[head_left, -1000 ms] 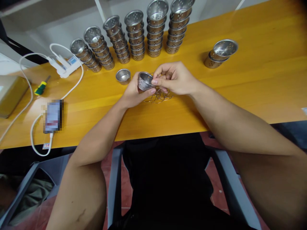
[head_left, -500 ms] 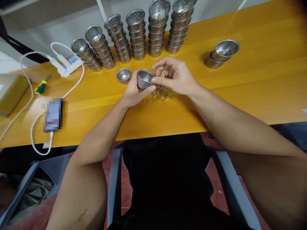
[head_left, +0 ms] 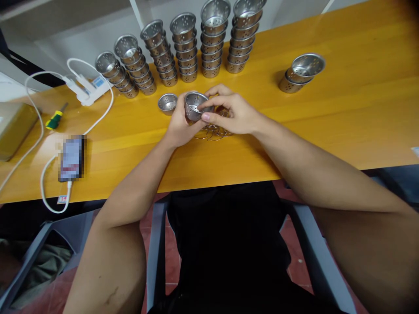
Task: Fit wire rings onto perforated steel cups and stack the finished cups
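While the left hand (head_left: 179,124) grips a perforated steel cup (head_left: 194,106) above the tabletop (head_left: 327,122), right hand (head_left: 234,114) pinches its rim w/ a wire handle, probably; springy wire could slip off.

The phone (head_left: 72,158) screen is blurred out — the wire rings (head_left: 212,130) lie half-hidden under the hands.

both forearms stretched forward, left hand (head_left: 178,124) and right hand (head_left: 234,114) together, fingers curled, thumbs touching
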{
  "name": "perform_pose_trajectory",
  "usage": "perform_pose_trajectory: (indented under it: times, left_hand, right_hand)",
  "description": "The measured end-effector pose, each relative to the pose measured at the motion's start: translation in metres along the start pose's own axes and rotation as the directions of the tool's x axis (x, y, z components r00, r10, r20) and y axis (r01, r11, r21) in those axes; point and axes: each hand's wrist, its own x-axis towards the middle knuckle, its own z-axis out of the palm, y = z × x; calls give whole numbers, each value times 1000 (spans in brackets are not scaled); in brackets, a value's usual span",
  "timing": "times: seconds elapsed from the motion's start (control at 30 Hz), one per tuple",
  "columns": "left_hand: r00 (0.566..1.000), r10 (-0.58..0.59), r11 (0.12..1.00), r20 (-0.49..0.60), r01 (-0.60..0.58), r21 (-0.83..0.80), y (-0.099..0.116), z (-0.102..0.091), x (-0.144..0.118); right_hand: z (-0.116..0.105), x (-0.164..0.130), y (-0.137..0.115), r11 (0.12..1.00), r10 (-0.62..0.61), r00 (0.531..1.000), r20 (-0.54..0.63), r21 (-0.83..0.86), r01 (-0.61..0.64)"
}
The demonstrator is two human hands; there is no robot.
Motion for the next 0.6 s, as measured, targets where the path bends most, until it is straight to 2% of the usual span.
perform_pose_trajectory:
  times: [0.23,0.3,0.4,0.43,0.47,0.53,0.57,0.6]
  left_hand:
    - [994,74,997,77,-75,0,4,1,-3]
    - [994,69,997,88,-72,29,5,0,-3]
    - [998,17,997,57,-22,80,7,-7,-3]
    - [999,4,996,40,-7,89,7,-10,-2]
    - [1000,-2,995,21,0,99,7,-13,-2]
    - [1000,7,991,-4,-7,131,6,-18,-2]
    - [1000,16,988,-5,-15,155,5,-21,-2]
    - [1000,24,983,1,-24,181,3,-22,-2]
  right_hand:
    - [1,1,10,998,-51,997,-52,-52,48]
    - [-14,3,14,986,-106,994,-42,-131,99]
    - [-64,7,21,895,-239,963,-124,-412,169]
    - [-86,7,23,841,-267,942,-203,-527,125]
    - [-108,7,24,799,-262,915,-308,-601,27]
    - [-146,2,26,746,-124,822,-556,-599,-293]
    - [-160,-1,26,665,-73,754,-653,-595,-451]
    - [-170,-5,24,583,-24,728,-685,-601,-547]
